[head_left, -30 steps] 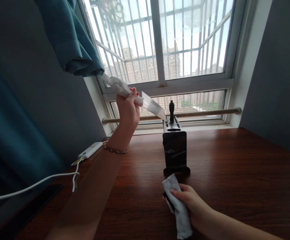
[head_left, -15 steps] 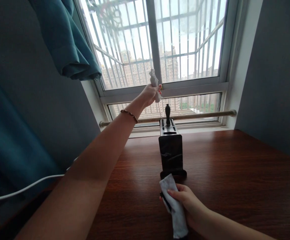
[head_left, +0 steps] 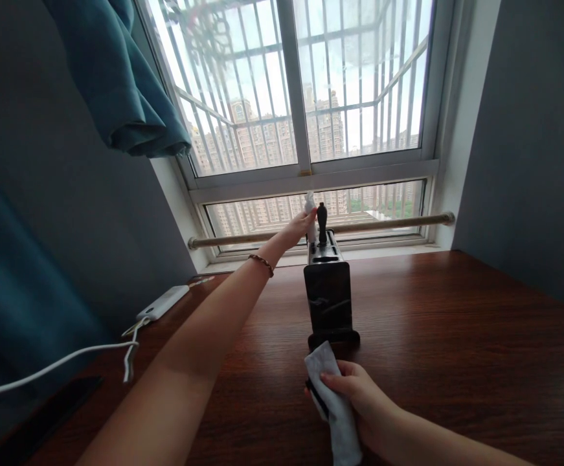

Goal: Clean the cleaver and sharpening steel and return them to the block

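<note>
My left hand point(head_left: 305, 222) is stretched far forward, closed on the white-wrapped handle point(head_left: 309, 200) of what looks like a knife. The handle is low against the top of a black knife block point(head_left: 329, 294), at its left slot; the blade is hidden. Right beside my fingers, a black-handled knife point(head_left: 322, 220) stands upright in the block. Close to me, my right hand point(head_left: 359, 388) grips a grey-white cloth point(head_left: 337, 408) folded around something black, only partly visible. The cloth's upper end is just in front of the block's foot.
The block stands on a dark wooden table point(head_left: 408, 310), near the window. A metal rail point(head_left: 398, 223) crosses behind it. On the left lie a white power strip point(head_left: 165, 302) with a white cable point(head_left: 58, 362), and a flat dark object point(head_left: 48, 414). A blue curtain point(head_left: 131, 103) hangs above.
My left hand has moved down with the white-wrapped knife; its thin blade showed above the block before and is now out of sight. My right hand stays almost still with the cloth.
</note>
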{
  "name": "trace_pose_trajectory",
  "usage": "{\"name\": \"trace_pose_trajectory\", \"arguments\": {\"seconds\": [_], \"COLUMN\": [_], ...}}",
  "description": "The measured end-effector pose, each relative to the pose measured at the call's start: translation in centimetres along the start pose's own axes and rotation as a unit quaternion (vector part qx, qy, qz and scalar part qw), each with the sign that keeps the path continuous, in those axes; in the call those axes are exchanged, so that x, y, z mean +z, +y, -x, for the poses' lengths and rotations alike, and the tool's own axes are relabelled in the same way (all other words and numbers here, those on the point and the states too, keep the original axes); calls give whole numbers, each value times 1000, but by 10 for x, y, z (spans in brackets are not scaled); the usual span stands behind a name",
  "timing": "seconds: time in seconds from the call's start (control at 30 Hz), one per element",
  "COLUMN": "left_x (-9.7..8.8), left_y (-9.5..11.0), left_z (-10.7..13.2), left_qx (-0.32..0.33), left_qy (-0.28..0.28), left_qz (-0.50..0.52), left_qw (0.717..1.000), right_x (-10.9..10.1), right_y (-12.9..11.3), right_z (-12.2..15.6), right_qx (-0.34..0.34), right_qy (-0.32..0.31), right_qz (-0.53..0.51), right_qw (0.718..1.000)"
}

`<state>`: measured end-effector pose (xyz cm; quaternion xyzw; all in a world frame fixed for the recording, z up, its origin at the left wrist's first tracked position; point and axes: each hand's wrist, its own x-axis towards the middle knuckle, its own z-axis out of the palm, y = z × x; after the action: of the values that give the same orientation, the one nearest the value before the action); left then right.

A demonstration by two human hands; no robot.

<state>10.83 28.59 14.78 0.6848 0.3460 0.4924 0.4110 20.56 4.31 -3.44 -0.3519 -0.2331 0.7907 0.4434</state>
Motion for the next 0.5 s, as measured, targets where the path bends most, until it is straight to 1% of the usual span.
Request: {"name": "trace_pose_trajectory", "arguments": {"seconds": [0.1,0.23,0.27,0.3,0.33,0.37,0.4,0.43,0.5], "left_x": [0,2,2,3,3,3,4,4,3], "left_y": [-9,-11,-10,-9,-7,-5,-4,-2,-1], "left_z": [1,6,8,10,11,13,15,17,24], "left_qx": [20,41,45,48,50,51,51,49,45], "left_qy": [7,13,14,14,14,12,10,6,4], "left_qz": [-2,-4,-4,-5,-4,-3,-2,-2,0], "left_qw": [1000,999,999,999,999,999,999,999,999], "right_x": [1,0,-1,-1,-2,-3,-5,-7,-13], "right_y": [2,1,-1,-6,-11,-18,-25,-32,-43], "right_z": [0,-3,-3,-2,-1,1,4,8,15], "right_qx": [4,-8,-9,-15,-31,-59,-91,-123,-149], "right_qy": [4,12,13,9,-3,-21,-43,-64,-79], "right_qz": [10,46,78,134,216,319,428,533,687], "right_qw": [1000,999,997,991,976,946,898,835,707]}}
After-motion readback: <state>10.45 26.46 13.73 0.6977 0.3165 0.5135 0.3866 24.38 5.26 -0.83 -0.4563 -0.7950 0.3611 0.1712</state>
